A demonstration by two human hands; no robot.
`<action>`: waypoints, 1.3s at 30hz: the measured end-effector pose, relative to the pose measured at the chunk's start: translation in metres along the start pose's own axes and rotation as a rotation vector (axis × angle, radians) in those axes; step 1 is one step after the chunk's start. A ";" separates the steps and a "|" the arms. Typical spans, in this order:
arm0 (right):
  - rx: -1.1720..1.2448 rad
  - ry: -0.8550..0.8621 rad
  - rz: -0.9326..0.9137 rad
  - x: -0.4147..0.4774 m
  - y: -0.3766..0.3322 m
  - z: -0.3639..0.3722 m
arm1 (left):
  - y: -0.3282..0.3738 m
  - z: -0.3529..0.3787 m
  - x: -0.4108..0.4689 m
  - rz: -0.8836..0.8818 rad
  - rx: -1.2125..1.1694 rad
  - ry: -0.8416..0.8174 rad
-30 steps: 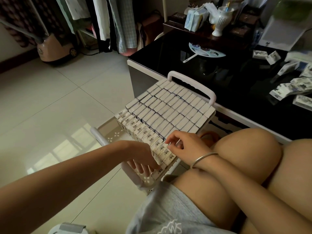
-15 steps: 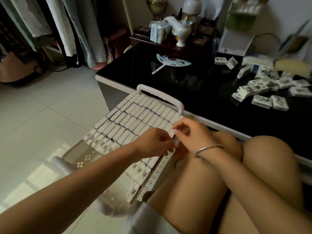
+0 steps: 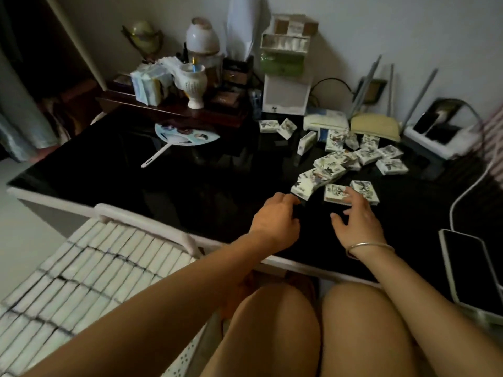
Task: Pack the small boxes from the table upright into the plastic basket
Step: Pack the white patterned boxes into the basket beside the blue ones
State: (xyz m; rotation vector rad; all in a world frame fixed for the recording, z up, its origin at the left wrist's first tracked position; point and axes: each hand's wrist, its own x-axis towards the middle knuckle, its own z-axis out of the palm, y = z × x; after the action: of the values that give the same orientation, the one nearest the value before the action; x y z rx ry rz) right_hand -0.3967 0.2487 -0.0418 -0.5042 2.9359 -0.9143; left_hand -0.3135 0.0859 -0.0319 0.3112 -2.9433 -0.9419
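Note:
Several small white patterned boxes [image 3: 351, 156] lie scattered on the right part of the black table [image 3: 122, 170]. My left hand [image 3: 275, 221] hovers over the table with fingers loosely curled, its tips just short of the nearest box [image 3: 304, 185], and it holds nothing. My right hand [image 3: 355, 219], with a silver bangle on the wrist, is spread open, its fingertips touching a box [image 3: 336, 193] that lies flat beside another. The white plastic basket [image 3: 147, 223] sits at lower left, off the table's near edge, with rows of boxes standing upright in it.
A paper fan [image 3: 182, 137] lies mid-table. Along the back stand a white vase [image 3: 193, 83], tissue packs, a wooden tray and a small white organiser [image 3: 285, 85]. A phone [image 3: 471, 270] lies at the table's right edge. My knees sit below the table's near edge.
Both hands left the basket and reached forward and to the right over the table to the loose boxes. The view swung up and to the right, away from the basket.

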 end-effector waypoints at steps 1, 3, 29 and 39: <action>-0.026 0.031 -0.019 0.006 0.003 0.003 | 0.000 0.006 0.012 -0.014 0.040 -0.001; -0.137 0.075 -0.060 0.024 0.010 0.007 | 0.002 0.018 0.039 -0.066 0.064 0.050; 0.126 -0.203 -0.128 -0.018 -0.030 -0.002 | -0.055 -0.024 -0.052 -0.314 -0.565 0.259; 0.411 -0.514 -0.438 -0.120 -0.181 0.040 | -0.100 -0.132 -0.224 -0.424 -0.673 0.397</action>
State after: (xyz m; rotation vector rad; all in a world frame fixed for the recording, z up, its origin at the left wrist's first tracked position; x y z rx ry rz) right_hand -0.2247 0.1235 0.0177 -1.1668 2.1406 -1.1681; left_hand -0.0641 -0.0241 0.0244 0.9591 -2.0836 -1.6107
